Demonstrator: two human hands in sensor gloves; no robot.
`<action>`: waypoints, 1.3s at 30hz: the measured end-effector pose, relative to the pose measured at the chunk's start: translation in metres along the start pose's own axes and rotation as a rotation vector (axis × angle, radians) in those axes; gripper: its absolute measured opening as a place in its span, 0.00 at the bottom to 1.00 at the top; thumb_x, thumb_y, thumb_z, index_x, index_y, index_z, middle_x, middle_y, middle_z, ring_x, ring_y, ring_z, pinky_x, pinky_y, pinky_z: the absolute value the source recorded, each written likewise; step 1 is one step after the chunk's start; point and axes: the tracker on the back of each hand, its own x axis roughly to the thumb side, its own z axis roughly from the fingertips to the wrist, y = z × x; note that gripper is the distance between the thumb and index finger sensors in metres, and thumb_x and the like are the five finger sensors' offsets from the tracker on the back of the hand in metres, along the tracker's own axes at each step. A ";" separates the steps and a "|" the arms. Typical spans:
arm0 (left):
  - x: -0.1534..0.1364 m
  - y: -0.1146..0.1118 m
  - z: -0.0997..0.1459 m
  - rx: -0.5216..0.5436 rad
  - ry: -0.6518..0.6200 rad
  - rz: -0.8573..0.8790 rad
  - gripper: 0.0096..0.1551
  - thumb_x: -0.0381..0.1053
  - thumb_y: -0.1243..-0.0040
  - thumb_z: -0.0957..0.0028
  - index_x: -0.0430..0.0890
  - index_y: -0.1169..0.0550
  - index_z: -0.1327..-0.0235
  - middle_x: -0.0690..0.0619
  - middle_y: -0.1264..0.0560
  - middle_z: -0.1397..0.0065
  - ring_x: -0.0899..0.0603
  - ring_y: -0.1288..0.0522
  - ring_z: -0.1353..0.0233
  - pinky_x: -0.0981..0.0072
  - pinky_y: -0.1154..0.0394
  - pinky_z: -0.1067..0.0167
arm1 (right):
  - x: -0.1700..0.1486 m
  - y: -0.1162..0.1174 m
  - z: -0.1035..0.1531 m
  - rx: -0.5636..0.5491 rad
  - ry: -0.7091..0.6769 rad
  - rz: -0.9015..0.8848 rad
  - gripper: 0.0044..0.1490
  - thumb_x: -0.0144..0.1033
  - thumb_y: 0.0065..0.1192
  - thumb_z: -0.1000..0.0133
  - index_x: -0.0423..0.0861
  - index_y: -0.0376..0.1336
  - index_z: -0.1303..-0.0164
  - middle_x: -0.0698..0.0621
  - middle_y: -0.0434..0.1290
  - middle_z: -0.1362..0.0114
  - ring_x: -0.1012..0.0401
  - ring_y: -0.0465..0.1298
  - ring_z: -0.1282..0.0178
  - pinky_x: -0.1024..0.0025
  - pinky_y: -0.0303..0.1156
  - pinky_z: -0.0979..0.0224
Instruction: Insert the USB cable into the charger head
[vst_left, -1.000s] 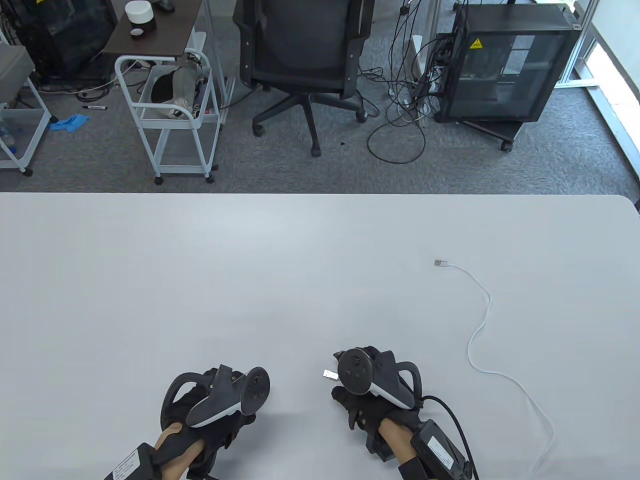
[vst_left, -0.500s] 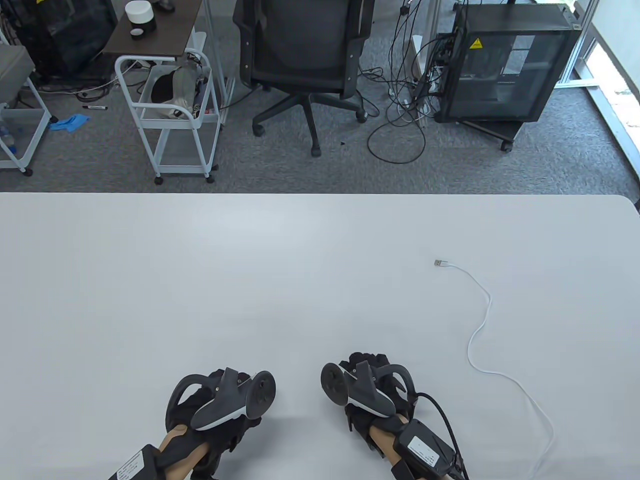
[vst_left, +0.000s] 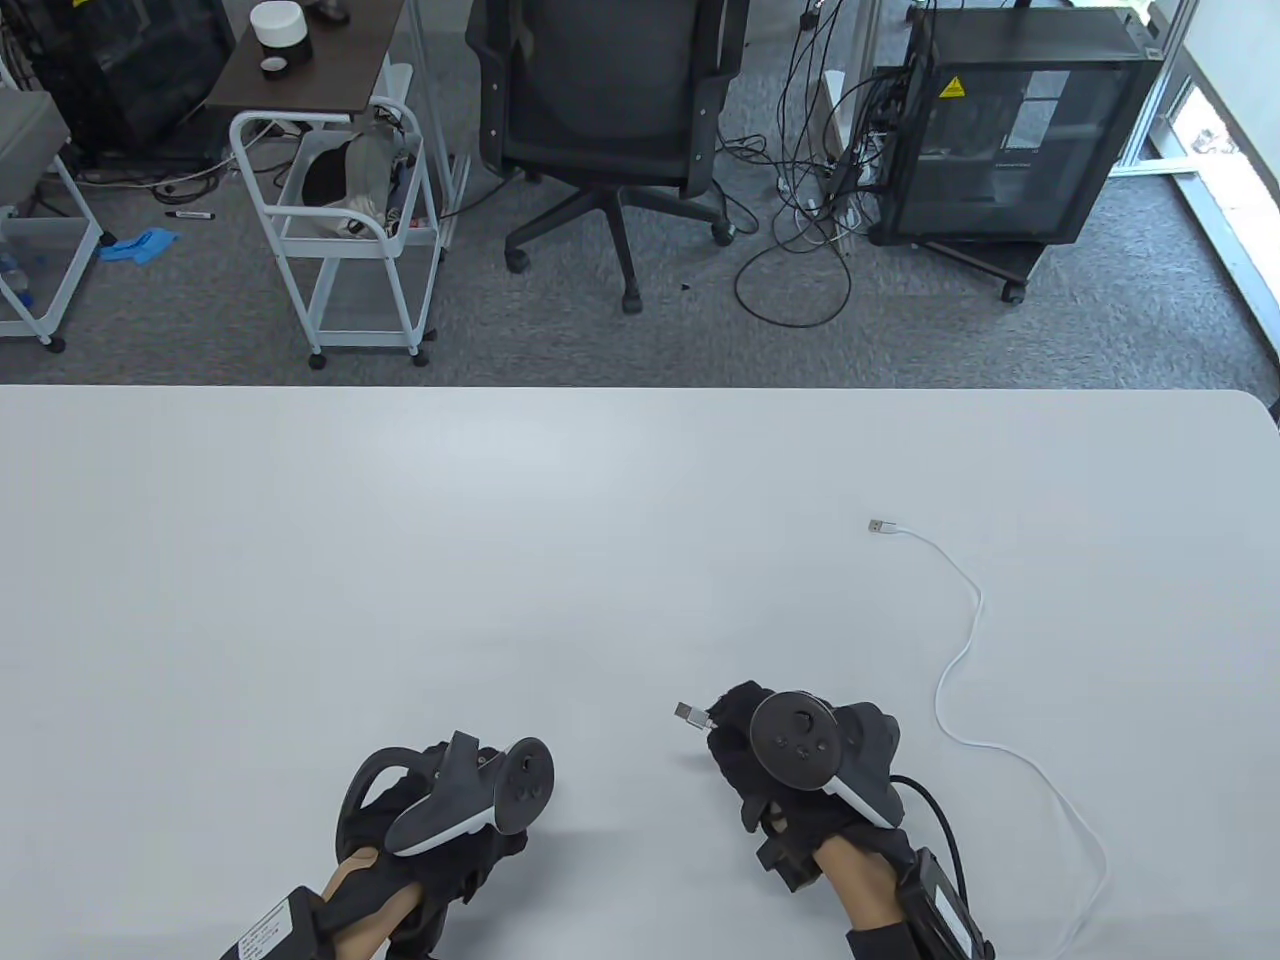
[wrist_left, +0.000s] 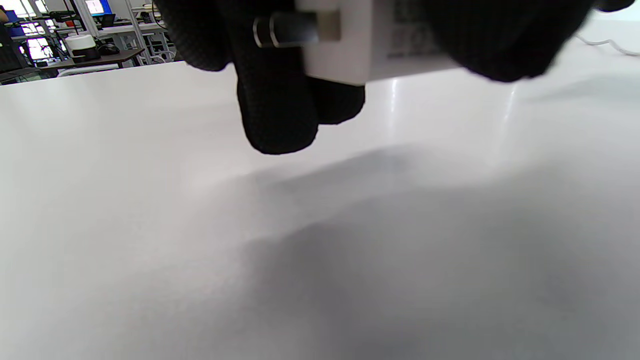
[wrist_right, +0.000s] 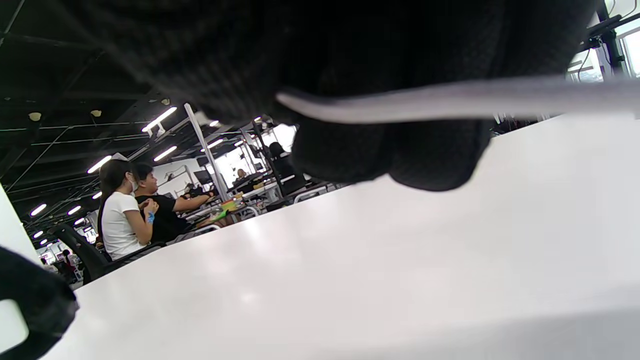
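My left hand (vst_left: 478, 852) is at the near edge of the table, palm down under its tracker. In the left wrist view its fingers (wrist_left: 277, 100) grip a white charger head (wrist_left: 370, 47) with a metal prong (wrist_left: 285, 31) sticking out; the charger is hidden in the table view. My right hand (vst_left: 738, 738) pinches the USB plug (vst_left: 690, 713) of the white cable (vst_left: 965, 650), with the plug pointing left and a clear gap to the left hand. In the right wrist view the cable (wrist_right: 450, 97) runs under the gloved fingers (wrist_right: 400, 150).
The cable's other small plug (vst_left: 878, 526) lies on the white table (vst_left: 500, 560) to the right of the middle. The cable curves from there to the near right edge. An office chair (vst_left: 610, 110), a white cart (vst_left: 345, 210) and a black cabinet (vst_left: 1010, 130) stand beyond the far edge.
My right hand has turned and moved a little right and away, so the USB plug, hidden half a second ago, shows again. The left hand has hardly moved.
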 end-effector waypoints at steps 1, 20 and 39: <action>0.000 0.000 0.000 0.000 0.000 -0.001 0.46 0.63 0.37 0.82 0.56 0.31 0.41 0.60 0.19 0.40 0.52 0.12 0.43 0.55 0.28 0.26 | -0.001 0.000 0.000 0.002 0.001 -0.001 0.26 0.49 0.66 0.60 0.46 0.71 0.59 0.52 0.87 0.59 0.52 0.88 0.51 0.46 0.71 0.34; 0.008 0.005 0.003 0.049 -0.056 0.040 0.46 0.61 0.36 0.81 0.59 0.32 0.40 0.62 0.21 0.36 0.52 0.14 0.39 0.55 0.30 0.24 | 0.057 0.031 0.011 0.130 -0.214 0.051 0.26 0.50 0.66 0.61 0.45 0.72 0.61 0.55 0.87 0.67 0.54 0.89 0.58 0.48 0.73 0.35; 0.016 0.006 0.009 0.075 -0.135 0.064 0.45 0.63 0.36 0.82 0.61 0.31 0.41 0.63 0.20 0.37 0.53 0.14 0.40 0.55 0.29 0.25 | 0.089 0.061 0.016 0.266 -0.258 -0.006 0.26 0.50 0.66 0.61 0.45 0.72 0.61 0.55 0.86 0.70 0.55 0.88 0.60 0.48 0.73 0.35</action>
